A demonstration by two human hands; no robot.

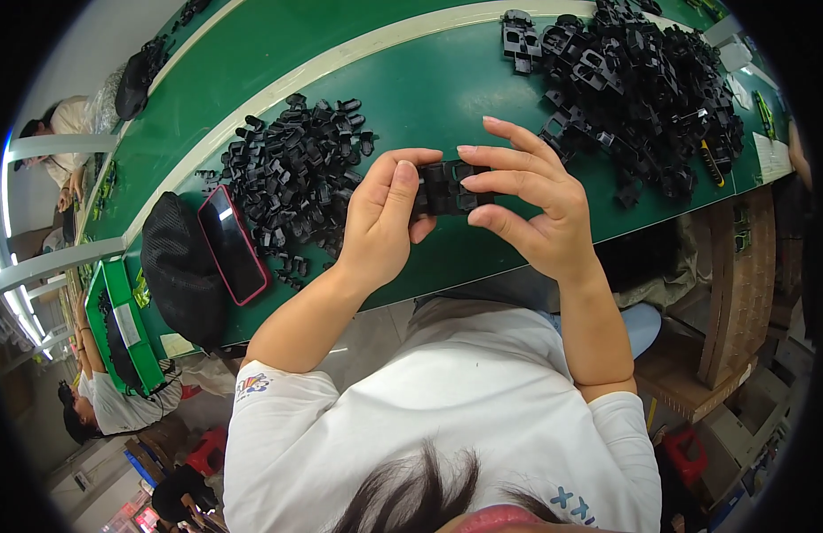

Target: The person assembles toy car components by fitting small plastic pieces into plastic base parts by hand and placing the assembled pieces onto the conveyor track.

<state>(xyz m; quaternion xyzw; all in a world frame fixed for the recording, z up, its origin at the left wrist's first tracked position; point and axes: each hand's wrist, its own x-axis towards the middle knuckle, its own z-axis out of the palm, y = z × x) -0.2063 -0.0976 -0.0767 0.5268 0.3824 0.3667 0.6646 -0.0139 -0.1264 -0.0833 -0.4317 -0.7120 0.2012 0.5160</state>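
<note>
A black molded plastic part (443, 188) is held over the near side of the green table, in front of my chest. My left hand (380, 218) is closed around its left end, with the thumb along it. At its right end is my right hand (545, 200); thumb and middle fingertips rest on the part, while another finger is raised away. Left of my hands lies a pile of small black plastic pieces (291, 169). To the right spreads a larger heap of black molded housings (643, 89). My fingers hide portions of the held part.
Beside the small pieces lie a phone with a pink-red edge (234, 244) and a black mesh bag (176, 266). A green bin (118, 329) is at the far left. A yellow-and-black tool (712, 164) lies by the right heap. Other people sit along the left.
</note>
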